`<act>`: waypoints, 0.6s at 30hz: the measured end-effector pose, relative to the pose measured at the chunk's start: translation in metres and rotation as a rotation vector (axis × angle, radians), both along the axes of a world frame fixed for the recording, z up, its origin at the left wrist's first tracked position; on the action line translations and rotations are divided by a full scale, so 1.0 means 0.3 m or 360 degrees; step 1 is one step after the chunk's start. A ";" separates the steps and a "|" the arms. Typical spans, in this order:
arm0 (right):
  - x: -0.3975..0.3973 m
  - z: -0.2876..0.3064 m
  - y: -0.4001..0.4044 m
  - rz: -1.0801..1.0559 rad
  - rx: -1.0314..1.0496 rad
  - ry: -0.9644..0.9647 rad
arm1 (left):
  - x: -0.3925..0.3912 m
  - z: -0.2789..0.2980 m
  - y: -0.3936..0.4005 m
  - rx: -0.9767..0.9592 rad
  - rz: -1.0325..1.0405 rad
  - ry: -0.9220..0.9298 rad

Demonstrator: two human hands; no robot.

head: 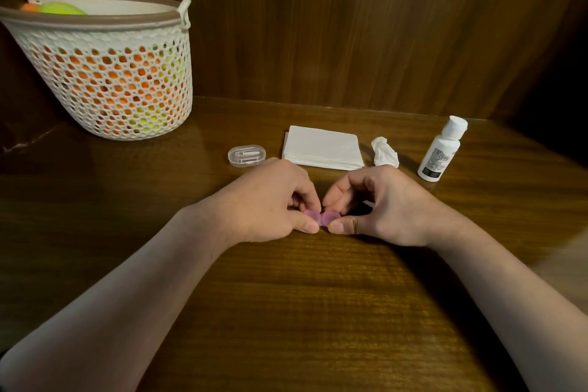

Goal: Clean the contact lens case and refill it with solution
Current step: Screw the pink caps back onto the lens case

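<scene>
A small pink contact lens case (321, 218) with two round caps lies on the wooden table in the middle of the view. My left hand (264, 200) pinches its left cap between thumb and fingers. My right hand (381, 203) pinches its right cap the same way. A white solution bottle (440, 149) with its cap on stands upright to the right, behind my right hand. A crumpled tissue (385, 152) lies between the bottle and a stack of folded white tissues (323, 147).
A small clear plastic box (246, 156) holding a tool lies behind my left hand. A white perforated basket (108, 73) with orange and green items stands at the back left. A wooden wall rises behind the table (302, 312).
</scene>
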State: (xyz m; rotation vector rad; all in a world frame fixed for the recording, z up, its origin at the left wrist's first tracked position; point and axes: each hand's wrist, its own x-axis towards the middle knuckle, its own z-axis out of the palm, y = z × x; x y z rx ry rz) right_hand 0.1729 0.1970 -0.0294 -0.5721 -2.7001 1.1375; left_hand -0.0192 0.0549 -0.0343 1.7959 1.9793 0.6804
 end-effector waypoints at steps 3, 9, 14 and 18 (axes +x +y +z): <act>-0.004 -0.002 0.004 -0.0022 -0.0020 -0.0004 | -0.009 -0.008 0.001 0.0023 0.0013 -0.0028; -0.012 -0.008 -0.001 0.0011 -0.0011 0.0012 | -0.045 -0.010 -0.012 0.0051 0.0078 -0.0064; -0.029 -0.030 -0.032 0.0008 0.0082 0.0098 | -0.118 -0.014 0.001 0.0394 0.0623 0.0267; -0.058 -0.048 -0.065 0.0077 0.0117 0.0137 | -0.178 -0.045 0.010 0.0145 0.0864 0.0380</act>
